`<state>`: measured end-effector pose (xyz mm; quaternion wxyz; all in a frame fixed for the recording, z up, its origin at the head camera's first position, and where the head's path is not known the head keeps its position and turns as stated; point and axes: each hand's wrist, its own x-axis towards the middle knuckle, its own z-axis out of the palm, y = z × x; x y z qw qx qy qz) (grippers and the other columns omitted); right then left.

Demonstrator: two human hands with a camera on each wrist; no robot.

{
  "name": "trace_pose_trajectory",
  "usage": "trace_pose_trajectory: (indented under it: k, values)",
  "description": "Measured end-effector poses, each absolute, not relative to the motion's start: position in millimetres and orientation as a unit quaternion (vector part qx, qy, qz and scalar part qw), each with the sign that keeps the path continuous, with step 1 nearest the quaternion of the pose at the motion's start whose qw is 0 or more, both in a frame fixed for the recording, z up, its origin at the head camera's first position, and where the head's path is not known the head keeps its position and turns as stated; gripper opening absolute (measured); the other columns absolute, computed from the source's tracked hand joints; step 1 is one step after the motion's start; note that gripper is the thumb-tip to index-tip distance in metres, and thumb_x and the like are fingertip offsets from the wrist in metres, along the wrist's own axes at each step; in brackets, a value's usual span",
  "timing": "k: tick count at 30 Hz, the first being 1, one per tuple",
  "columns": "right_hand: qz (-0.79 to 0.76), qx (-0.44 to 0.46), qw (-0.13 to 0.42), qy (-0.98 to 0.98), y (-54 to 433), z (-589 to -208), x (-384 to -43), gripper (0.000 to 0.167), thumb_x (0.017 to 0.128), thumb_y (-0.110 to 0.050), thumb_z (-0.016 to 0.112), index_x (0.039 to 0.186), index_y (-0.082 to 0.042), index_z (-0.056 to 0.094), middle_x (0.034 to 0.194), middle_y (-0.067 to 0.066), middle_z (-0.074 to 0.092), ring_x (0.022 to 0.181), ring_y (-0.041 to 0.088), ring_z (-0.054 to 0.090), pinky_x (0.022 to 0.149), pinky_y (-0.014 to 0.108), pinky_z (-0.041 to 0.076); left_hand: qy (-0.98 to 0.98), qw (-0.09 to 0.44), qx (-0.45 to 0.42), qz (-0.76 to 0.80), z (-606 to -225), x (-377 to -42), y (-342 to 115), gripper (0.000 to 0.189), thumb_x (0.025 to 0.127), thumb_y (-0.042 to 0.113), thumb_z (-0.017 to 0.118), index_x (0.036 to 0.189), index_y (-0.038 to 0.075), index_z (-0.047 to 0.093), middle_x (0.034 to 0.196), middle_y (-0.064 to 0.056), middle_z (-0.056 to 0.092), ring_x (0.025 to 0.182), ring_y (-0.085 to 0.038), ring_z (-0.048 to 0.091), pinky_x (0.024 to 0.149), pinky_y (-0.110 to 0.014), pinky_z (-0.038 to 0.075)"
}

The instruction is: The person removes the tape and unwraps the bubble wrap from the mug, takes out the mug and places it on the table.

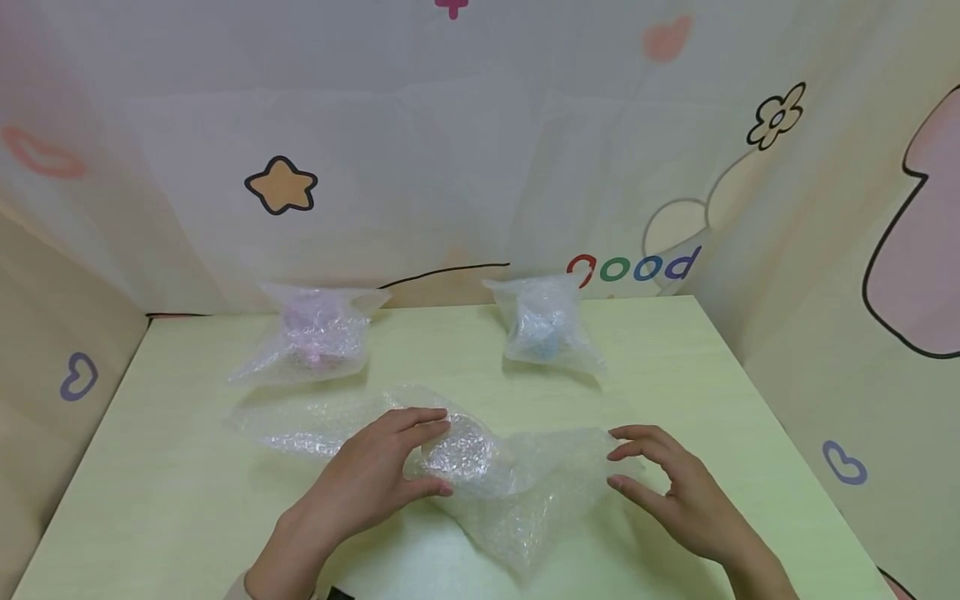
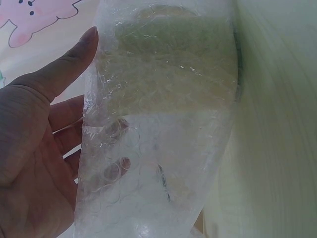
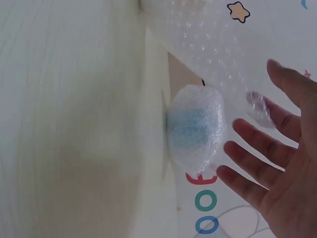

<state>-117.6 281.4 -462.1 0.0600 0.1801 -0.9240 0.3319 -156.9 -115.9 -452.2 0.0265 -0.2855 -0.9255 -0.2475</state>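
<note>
A sheet of bubble wrap (image 1: 540,500) lies across the middle of the table, bunched round a roundish item. Through the plastic in the left wrist view, the wrapped bundle (image 2: 173,69) shows a pale green band; what it is cannot be made out. My left hand (image 1: 382,467) is at the bundle's left side, thumb and fingers spread apart, with some fingertips behind the plastic. At the wrap's right end, my right hand (image 1: 675,487) has its fingers loosely bent and apart. A loose corner of wrap (image 3: 260,109) overlaps its index finger in the right wrist view.
Two bubble-wrapped parcels stand along the table's back edge: a pinkish-purple parcel (image 1: 318,333) at left and a bluish parcel (image 1: 543,325) right of centre. Printed fabric (image 1: 412,167) rises behind the pale table (image 1: 675,367) and along both sides.
</note>
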Motion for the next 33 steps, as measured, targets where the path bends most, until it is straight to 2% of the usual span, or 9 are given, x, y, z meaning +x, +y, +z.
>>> trace_pose_trajectory:
  k: [5,8,11,14,19,27,33]
  values:
    - [0.323,0.195,0.135,-0.916,270.1,-452.2,-121.7,0.03,0.084,-0.01,0.086,0.107,-0.026,0.075,0.121,-0.008,0.062,0.116,0.006,0.05,0.09,0.021,0.041,-0.925,0.026,-0.284,-0.249,-452.3,-156.9,-115.9,0.075,0.077,0.053,0.085,0.141,0.02,0.065,0.149,0.008,0.06,0.134,-0.019,0.06,0.106,-0.041,0.054]
    - [0.315,0.211,0.173,-0.909,263.2,-442.4,-123.5,0.033,0.078,-0.004,0.088,0.104,-0.021,0.079,0.115,-0.008,0.064,0.112,0.007,0.05,0.089,0.019,0.04,-0.926,0.027,-0.283,-0.249,-452.4,-156.7,-116.0,0.075,0.077,0.054,0.085,0.141,0.02,0.066,0.149,0.008,0.06,0.134,-0.019,0.06,0.107,-0.041,0.054]
    - [0.302,0.237,0.185,-0.905,256.2,-433.5,-122.6,0.035,0.076,0.0,0.088,0.102,-0.021,0.08,0.111,-0.012,0.065,0.109,0.004,0.053,0.084,0.015,0.043,-0.925,0.028,-0.284,-0.25,-452.2,-156.6,-115.9,0.075,0.077,0.053,0.085,0.14,0.019,0.066,0.149,0.007,0.06,0.134,-0.019,0.06,0.107,-0.041,0.053]
    - [0.276,0.271,0.176,-0.905,249.6,-428.6,-120.8,0.034,0.076,-0.002,0.089,0.101,-0.022,0.08,0.11,-0.015,0.066,0.106,0.002,0.056,0.081,0.012,0.045,-0.924,0.028,-0.286,-0.251,-451.8,-156.7,-115.7,0.075,0.077,0.053,0.085,0.14,0.018,0.066,0.148,0.006,0.06,0.134,-0.02,0.06,0.107,-0.041,0.053]
    - [0.229,0.298,0.143,-0.915,240.6,-431.1,-119.5,0.026,0.077,-0.008,0.089,0.095,-0.025,0.08,0.102,-0.021,0.067,0.097,0.001,0.062,0.081,0.017,0.051,-0.923,0.026,-0.286,-0.255,-451.6,-156.7,-115.9,0.075,0.077,0.053,0.085,0.141,0.018,0.066,0.148,0.005,0.06,0.134,-0.021,0.06,0.108,-0.041,0.053]
    - [0.151,0.236,0.067,-0.958,238.3,-449.4,-114.8,0.013,0.084,-0.022,0.086,0.093,-0.028,0.08,0.101,-0.023,0.067,0.094,0.003,0.065,0.074,0.026,0.057,-0.922,0.022,-0.286,-0.26,-454.0,-155.8,-117.1,0.075,0.078,0.052,0.084,0.141,0.017,0.065,0.149,0.005,0.06,0.134,-0.021,0.06,0.108,-0.042,0.053]
    - [0.123,0.207,0.052,-0.969,237.6,-462.3,-112.9,0.018,0.083,-0.025,0.087,0.101,-0.024,0.081,0.104,-0.018,0.072,0.094,0.006,0.067,0.074,0.026,0.057,-0.921,0.023,-0.287,-0.263,-453.1,-157.0,-116.8,0.075,0.078,0.052,0.084,0.141,0.017,0.065,0.149,0.007,0.059,0.134,-0.02,0.059,0.108,-0.041,0.053]
